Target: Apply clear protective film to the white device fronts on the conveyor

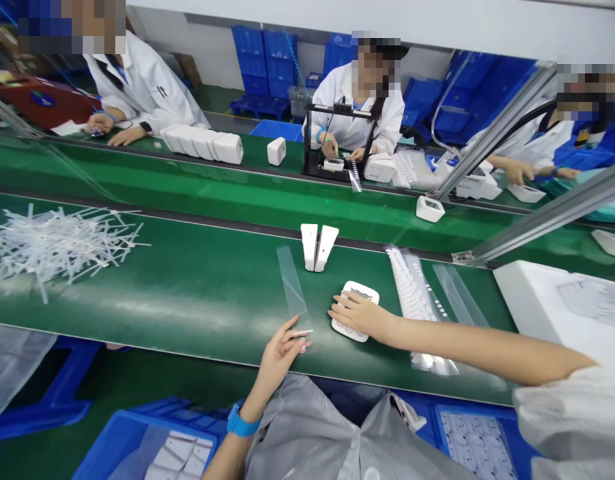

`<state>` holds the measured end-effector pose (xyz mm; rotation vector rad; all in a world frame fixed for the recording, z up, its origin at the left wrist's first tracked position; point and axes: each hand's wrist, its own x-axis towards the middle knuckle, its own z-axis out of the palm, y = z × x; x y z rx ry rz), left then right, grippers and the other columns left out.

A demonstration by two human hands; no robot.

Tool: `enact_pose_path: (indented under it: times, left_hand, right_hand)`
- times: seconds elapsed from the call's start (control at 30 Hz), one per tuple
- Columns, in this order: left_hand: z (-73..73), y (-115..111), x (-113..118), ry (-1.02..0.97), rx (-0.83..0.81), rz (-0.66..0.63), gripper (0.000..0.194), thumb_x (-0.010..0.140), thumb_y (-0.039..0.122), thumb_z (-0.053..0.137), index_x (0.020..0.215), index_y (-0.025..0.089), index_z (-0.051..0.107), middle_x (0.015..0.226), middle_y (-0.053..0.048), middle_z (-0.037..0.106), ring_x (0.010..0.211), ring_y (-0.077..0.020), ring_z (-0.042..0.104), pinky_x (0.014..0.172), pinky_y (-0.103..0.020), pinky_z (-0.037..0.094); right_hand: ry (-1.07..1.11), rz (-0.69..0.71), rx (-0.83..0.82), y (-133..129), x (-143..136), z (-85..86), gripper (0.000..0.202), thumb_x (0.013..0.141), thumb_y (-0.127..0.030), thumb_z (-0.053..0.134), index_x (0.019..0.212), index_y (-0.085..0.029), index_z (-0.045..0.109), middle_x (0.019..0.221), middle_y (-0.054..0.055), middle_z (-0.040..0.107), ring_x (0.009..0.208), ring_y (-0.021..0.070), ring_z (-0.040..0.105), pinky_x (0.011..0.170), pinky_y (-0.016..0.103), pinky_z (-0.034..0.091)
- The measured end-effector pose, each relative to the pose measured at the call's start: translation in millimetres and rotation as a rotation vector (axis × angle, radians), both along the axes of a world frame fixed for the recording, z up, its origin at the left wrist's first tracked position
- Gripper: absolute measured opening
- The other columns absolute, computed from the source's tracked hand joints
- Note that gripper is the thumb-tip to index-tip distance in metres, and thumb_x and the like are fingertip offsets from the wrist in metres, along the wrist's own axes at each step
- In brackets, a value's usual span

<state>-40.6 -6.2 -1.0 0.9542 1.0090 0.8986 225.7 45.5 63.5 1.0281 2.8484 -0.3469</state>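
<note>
Currently, on my feed, the long green worktop (212, 267) carries a white, rounded-square plastic device (351, 330); I judge it light, stiff, best taken by its edges. My right hand (362, 315) rests open across it. My left hand (280, 348) curls at a clear, probably slippery plastic strip (290, 277); whether gripping, I cannot tell.

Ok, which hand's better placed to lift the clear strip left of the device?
Left hand, probably: it's at the near end of the clear strip; right hand lies on the white device.
</note>
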Motion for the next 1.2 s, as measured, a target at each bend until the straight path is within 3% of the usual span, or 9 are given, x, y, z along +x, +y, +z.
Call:
enact_pose_path:
  times: [0.13, 0.27, 0.4, 0.5, 0.63, 0.7, 0.8, 1.1, 1.2]
  left_hand:
    - [0.1, 2, 12, -0.058, -0.02, -0.095, 0.074, 0.075, 0.037, 0.079, 0.139, 0.023, 0.046, 0.12, -0.011, 0.069, 0.101, -0.025, 0.073, 0.093, -0.039, 0.056]
    - [-2.1, 1, 23, -0.101, -0.015, -0.148, 0.083, 0.072, 0.033, 0.081, 0.144, 0.026, 0.04, 0.128, -0.012, 0.064, 0.104, -0.0251, 0.072, 0.095, -0.04, 0.056]
    - [-4.2, 3, 26, -0.087, -0.022, -0.121, 0.077, 0.074, 0.034, 0.079, 0.141, 0.024, 0.043, 0.121, -0.011, 0.069, 0.103, -0.0253, 0.073, 0.097, -0.041, 0.055]
    - [-5.3, 3, 29, -0.074, -0.032, -0.098, 0.065, 0.075, 0.035, 0.078, 0.133, 0.02, 0.051, 0.111, -0.01, 0.074, 0.102, -0.0253, 0.073, 0.097, -0.042, 0.054]
    - [-6.4, 2, 32, -0.064, -0.028, -0.07, 0.048, 0.075, 0.036, 0.079, 0.115, 0.016, 0.062, 0.1, -0.009, 0.077, 0.099, -0.0248, 0.074, 0.096, -0.042, 0.056]
    - [-6.4, 2, 31, -0.056, -0.025, -0.068, 0.043, 0.074, 0.038, 0.08, 0.108, 0.015, 0.065, 0.098, -0.01, 0.078, 0.097, -0.0254, 0.074, 0.095, -0.042, 0.056]
    - [-5.4, 2, 29, -0.04, -0.018, -0.073, 0.039, 0.074, 0.038, 0.08, 0.102, 0.014, 0.066, 0.097, -0.011, 0.079, 0.096, -0.0255, 0.075, 0.094, -0.041, 0.057]
    - [-8.8, -5, 28, -0.029, 0.053, -0.051, 0.066, 0.083, 0.035, 0.073, 0.141, 0.018, 0.046, 0.092, -0.005, 0.079, 0.091, -0.0198, 0.075, 0.09, -0.035, 0.059]
    - [-9.9, -8, 27, 0.101, 0.209, -0.059, 0.056, 0.09, 0.03, 0.065, 0.142, 0.021, 0.046, 0.102, -0.006, 0.079, 0.096, -0.0192, 0.075, 0.091, -0.034, 0.059]
  right_hand:
    - [0.074, 0.09, -0.107, 12, 5, -4.4, 0.053, 0.087, 0.005, 0.051, 0.124, -0.031, 0.062, 0.139, -0.003, 0.06, 0.14, 0.0176, 0.044, 0.12, 0.041, 0.031]
    - [0.202, -0.022, -0.149, 12, 15, -4.2, 0.063, 0.085, 0.01, 0.051, 0.127, -0.036, 0.06, 0.148, -0.007, 0.052, 0.143, 0.0185, 0.039, 0.122, 0.047, 0.029]
    - [0.244, -0.16, -0.113, -18, 18, 9.0, 0.077, 0.08, 0.014, 0.047, 0.139, -0.035, 0.052, 0.155, -0.003, 0.042, 0.147, 0.0231, 0.032, 0.122, 0.051, 0.027]
    - [0.362, -0.253, -0.12, -47, 2, 16.6, 0.069, 0.085, 0.002, 0.052, 0.146, -0.029, 0.044, 0.158, 0.006, 0.036, 0.148, 0.0275, 0.03, 0.118, 0.053, 0.034]
    - [0.699, -0.461, -0.044, -69, -40, -7.8, 0.03, 0.096, -0.021, 0.054, 0.125, -0.025, 0.06, 0.125, 0.012, 0.064, 0.117, 0.0237, 0.062, 0.096, 0.044, 0.056]
    - [0.859, -0.562, 0.066, -71, -59, -27.8, 0.018, 0.096, -0.023, 0.056, 0.112, -0.025, 0.065, 0.107, 0.01, 0.069, 0.102, 0.023, 0.066, 0.087, 0.043, 0.058]
    - [0.981, -0.638, 0.15, -72, -73, -47.8, 0.014, 0.095, -0.022, 0.059, 0.105, -0.026, 0.067, 0.101, 0.008, 0.071, 0.096, 0.0232, 0.067, 0.083, 0.043, 0.059]
    - [1.031, -0.575, 0.258, -72, -73, -53.9, 0.023, 0.092, -0.012, 0.06, 0.105, -0.028, 0.071, 0.111, 0.007, 0.073, 0.109, 0.0246, 0.066, 0.089, 0.046, 0.058]
    - [1.068, -0.613, 0.207, -69, -76, -53.6, 0.021, 0.091, -0.012, 0.062, 0.101, -0.028, 0.072, 0.106, 0.006, 0.074, 0.107, 0.0242, 0.067, 0.089, 0.046, 0.058]
